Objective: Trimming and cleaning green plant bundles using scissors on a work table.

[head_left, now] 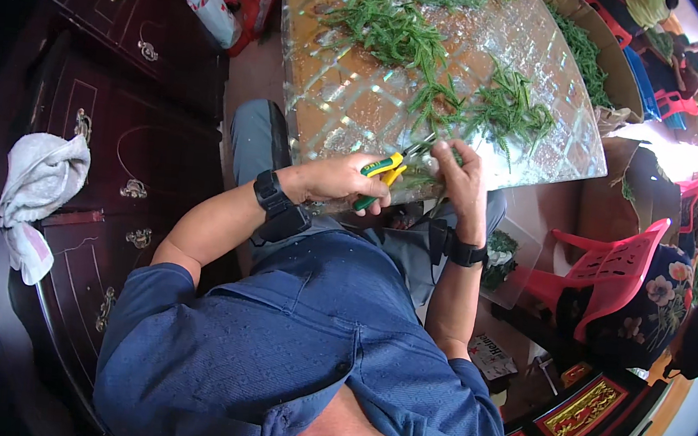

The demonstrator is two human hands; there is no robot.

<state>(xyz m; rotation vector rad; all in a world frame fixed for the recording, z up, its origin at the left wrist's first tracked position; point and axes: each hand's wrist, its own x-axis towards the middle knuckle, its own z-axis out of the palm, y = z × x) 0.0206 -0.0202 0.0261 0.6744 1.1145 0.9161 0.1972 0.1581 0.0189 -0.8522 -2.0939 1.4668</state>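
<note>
My left hand [332, 177] is wrapped round the yellow-and-green handles of a pair of pliers [385, 168]. Their metal jaws point up and to the right, toward the fingertips of my right hand [464, 179]. That hand is closed, pinching a small green artificial sprig [456, 156] close to the jaws; whether the jaws touch it I cannot tell. Just beyond, on the table, lie a loose pile of feathery green sprigs [511, 109] and a thinner bunch [437, 100]. A larger heap of green sprigs [388, 33] sits farther back on the left.
The patterned, clear-covered table [324, 123] is strewn with white flecks. A cardboard box [624, 68] full of greenery stands past its right edge. Pink plastic chairs [613, 264] and a seated person are on the right; a dark drawer cabinet [107, 111] with a towel [42, 180] stands left.
</note>
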